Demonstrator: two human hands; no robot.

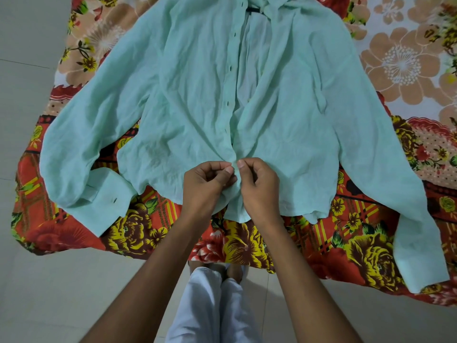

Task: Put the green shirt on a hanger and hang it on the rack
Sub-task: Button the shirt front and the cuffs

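A pale green shirt (197,95) lies spread flat, front up, on a bed, with both sleeves stretched out to the sides. A dark hanger (253,10) shows only as a short bar inside the collar at the top. The front placket is partly apart above the hem. My left hand (206,186) and my right hand (258,186) meet at the lower placket, near the hem. Each hand pinches one edge of the fabric between thumb and fingers.
The bed wears a bright floral sheet (138,233) in red, yellow and peach. Its near edge runs across the lower middle of the view. Pale tiled floor (49,293) lies to the left and below. My legs in light trousers (212,305) stand at the bed's edge.
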